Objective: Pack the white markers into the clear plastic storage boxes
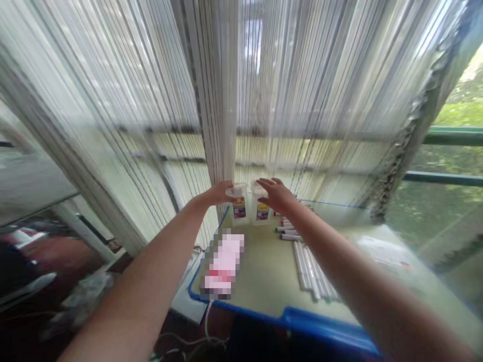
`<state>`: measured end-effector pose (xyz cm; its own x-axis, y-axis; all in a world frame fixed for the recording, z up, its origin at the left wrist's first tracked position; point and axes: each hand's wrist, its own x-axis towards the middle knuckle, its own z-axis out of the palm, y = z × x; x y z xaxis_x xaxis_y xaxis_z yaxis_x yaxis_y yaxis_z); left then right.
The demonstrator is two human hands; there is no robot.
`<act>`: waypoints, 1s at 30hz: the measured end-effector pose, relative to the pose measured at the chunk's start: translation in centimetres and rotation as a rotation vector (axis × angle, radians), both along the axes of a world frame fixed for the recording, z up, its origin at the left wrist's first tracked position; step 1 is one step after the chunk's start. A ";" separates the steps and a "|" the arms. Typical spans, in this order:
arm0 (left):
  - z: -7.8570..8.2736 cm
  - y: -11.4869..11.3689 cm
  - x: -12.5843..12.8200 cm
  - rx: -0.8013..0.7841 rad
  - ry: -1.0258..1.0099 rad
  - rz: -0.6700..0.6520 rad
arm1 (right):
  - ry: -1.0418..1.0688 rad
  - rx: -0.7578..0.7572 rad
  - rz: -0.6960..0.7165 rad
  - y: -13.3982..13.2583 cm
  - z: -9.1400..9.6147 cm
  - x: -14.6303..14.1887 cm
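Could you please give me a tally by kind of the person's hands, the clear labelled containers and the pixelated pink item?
Hands: 2 (left hand, right hand)
Clear labelled containers: 2 (left container, right container)
Pixelated pink item: 1
Total: 5

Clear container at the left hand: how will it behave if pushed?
The clear container is probably light, as its see-through walls show no obvious contents. It looks taller than wide, so a high push might tip it. Its smooth-looking sides could slip somewhat, though the left hand has its upper part.
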<state>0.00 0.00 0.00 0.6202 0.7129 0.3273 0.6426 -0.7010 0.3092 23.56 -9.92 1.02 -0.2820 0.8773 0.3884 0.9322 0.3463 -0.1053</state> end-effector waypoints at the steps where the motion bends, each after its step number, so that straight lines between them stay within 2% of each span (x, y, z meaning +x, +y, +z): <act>1: 0.1 0.1 0.1 0.011 -0.002 0.000 | 0.003 0.007 0.003 0.0 0.0 0.0; 6: 0.0 0.1 0.8 0.097 -0.044 -0.024 | 0.049 0.064 -0.004 0.5 -0.1 -0.2; 13: -1.6 -0.7 0.8 0.162 -0.119 -0.019 | 0.096 0.073 -0.034 1.5 -0.6 -0.6; 16: -1.7 -0.9 0.5 0.142 -0.162 0.043 | 0.101 0.111 -0.028 0.5 -0.4 -0.5; 19: -0.6 -2.5 1.8 0.185 -0.265 0.140 | 0.169 0.207 -0.007 -2.0 -0.1 0.3; 22: 1.0 -7.0 7.0 0.404 -0.574 0.247 | 0.246 0.331 -0.019 -6.0 -0.4 2.6; 23: 1.4 -9.0 9.5 0.463 -0.707 0.242 | 0.261 0.364 -0.038 -7.6 -0.8 3.8; 24: 1.5 -11.2 12.2 0.472 -0.801 0.169 | 0.269 0.396 -0.060 -9.4 -1.2 5.2; 26: 1.1 -15.7 17.3 0.375 -0.876 -0.027 | 0.263 0.426 -0.124 -13.3 -2.5 8.3; 28: 0.0 -19.3 21.0 0.266 -0.913 -0.092 | 0.264 0.423 -0.227 -17.2 -4.2 11.6; 30: -1.6 -21.7 23.1 0.203 -0.914 -0.126 | 0.258 0.414 -0.330 -20.7 -6.4 14.7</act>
<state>23.12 -21.72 -1.63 0.1305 0.5342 0.8352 0.1268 -0.8445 0.5203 38.22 -30.66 -5.39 0.1297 0.6631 0.7372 0.9599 0.1025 -0.2610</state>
